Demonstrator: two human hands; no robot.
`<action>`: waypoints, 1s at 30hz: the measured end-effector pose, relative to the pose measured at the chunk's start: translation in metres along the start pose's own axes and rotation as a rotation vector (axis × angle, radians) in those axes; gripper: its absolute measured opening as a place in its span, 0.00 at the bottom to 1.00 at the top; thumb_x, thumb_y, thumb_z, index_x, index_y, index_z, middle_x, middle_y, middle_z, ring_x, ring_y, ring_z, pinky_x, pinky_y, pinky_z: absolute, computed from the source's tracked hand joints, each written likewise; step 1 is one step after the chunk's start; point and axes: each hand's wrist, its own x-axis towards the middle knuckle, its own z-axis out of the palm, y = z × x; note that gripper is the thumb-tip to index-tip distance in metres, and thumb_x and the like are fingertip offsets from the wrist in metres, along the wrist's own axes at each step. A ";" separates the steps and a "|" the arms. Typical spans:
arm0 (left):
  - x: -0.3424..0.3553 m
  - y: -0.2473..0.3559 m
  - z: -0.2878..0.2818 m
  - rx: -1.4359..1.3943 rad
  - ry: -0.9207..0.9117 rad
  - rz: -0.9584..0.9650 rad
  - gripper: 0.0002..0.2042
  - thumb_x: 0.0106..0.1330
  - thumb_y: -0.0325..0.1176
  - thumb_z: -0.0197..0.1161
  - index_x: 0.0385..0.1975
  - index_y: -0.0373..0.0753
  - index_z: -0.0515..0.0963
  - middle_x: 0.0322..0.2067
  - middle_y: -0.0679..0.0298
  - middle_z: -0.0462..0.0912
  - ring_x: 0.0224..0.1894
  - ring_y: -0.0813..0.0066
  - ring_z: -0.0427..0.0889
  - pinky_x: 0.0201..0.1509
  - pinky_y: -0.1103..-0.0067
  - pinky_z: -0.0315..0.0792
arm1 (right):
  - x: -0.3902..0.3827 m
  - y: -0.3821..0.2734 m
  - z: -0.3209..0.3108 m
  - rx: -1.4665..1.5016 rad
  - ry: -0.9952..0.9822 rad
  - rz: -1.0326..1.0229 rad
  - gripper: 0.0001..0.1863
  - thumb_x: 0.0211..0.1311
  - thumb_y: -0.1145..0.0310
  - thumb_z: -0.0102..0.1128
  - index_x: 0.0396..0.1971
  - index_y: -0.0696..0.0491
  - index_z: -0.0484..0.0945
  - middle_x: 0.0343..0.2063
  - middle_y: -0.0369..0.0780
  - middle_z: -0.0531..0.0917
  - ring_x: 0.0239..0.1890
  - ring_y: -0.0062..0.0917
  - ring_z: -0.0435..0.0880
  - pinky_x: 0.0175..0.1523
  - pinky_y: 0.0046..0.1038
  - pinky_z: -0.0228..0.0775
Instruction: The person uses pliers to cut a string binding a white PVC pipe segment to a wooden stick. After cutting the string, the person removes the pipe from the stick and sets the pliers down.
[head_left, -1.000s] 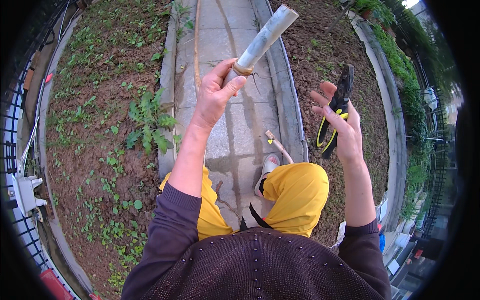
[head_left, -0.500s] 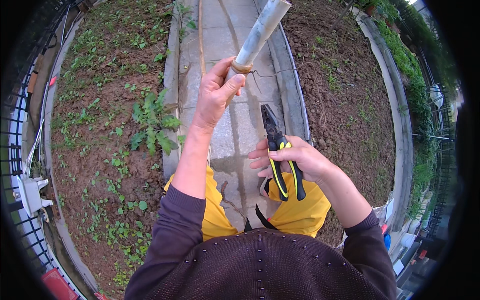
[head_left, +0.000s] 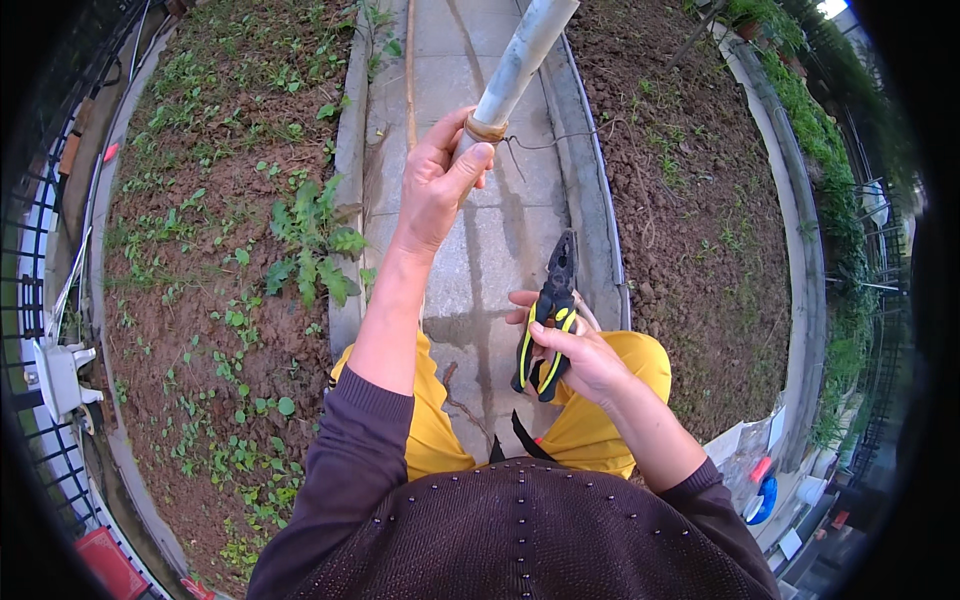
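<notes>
My left hand (head_left: pixel 440 185) is closed around the lower part of a grey metal pipe (head_left: pixel 525 65), which slants up to the right and runs out at the upper edge. Just above my thumb, brown wire (head_left: pixel 487 131) is wound round the pipe; its loose end sticks out to the right. Low over my right knee, my right hand (head_left: pixel 585 362) holds a pair of combination pliers (head_left: pixel 550 325) with black and yellow handles. Their jaws point up, apart from the pipe and wire. My thumb lies across the handles; part of my fingers is hidden behind them.
A paved path (head_left: pixel 440 260) runs between two raised kerbs. Soil with weeds (head_left: pixel 230 300) lies on the left, barer soil (head_left: pixel 700 200) on the right. A long thin stick (head_left: pixel 410 75) lies along the path's left side. A black fence stands at far left.
My right hand has swung the pliers to the right and slightly down, and their jaws now tilt right instead of left. My left hand still grips the pipe in nearly the same place.
</notes>
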 end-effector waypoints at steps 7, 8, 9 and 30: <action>0.001 0.002 -0.002 0.028 -0.087 -0.031 0.19 0.67 0.34 0.62 0.56 0.34 0.73 0.33 0.65 0.79 0.31 0.83 0.74 0.36 0.84 0.71 | 0.003 -0.053 -0.015 -0.723 -0.044 0.036 0.18 0.67 0.58 0.57 0.43 0.58 0.76 0.32 0.35 0.81 0.29 0.18 0.77 0.44 0.28 0.72; 0.001 0.002 -0.001 0.047 -0.089 -0.032 0.19 0.67 0.34 0.62 0.56 0.34 0.73 0.33 0.66 0.79 0.32 0.83 0.74 0.36 0.84 0.71 | 0.002 -0.056 -0.015 -0.602 -0.050 0.018 0.17 0.66 0.60 0.58 0.46 0.59 0.74 0.33 0.35 0.81 0.27 0.18 0.78 0.42 0.27 0.73; 0.000 0.003 -0.001 0.066 -0.092 -0.034 0.19 0.67 0.34 0.62 0.56 0.34 0.73 0.33 0.66 0.79 0.32 0.83 0.74 0.36 0.83 0.71 | 0.001 -0.058 -0.015 -0.482 -0.062 0.004 0.18 0.66 0.62 0.59 0.48 0.59 0.72 0.34 0.35 0.82 0.26 0.17 0.79 0.39 0.26 0.74; -0.002 -0.001 0.013 0.174 -0.054 -0.072 0.17 0.60 0.32 0.67 0.49 0.35 0.78 0.38 0.67 0.83 0.41 0.83 0.77 0.47 0.82 0.72 | 0.017 -0.109 -0.010 -1.120 0.380 -0.098 0.29 0.63 0.59 0.58 0.59 0.61 0.66 0.44 0.56 0.81 0.51 0.47 0.80 0.57 0.40 0.69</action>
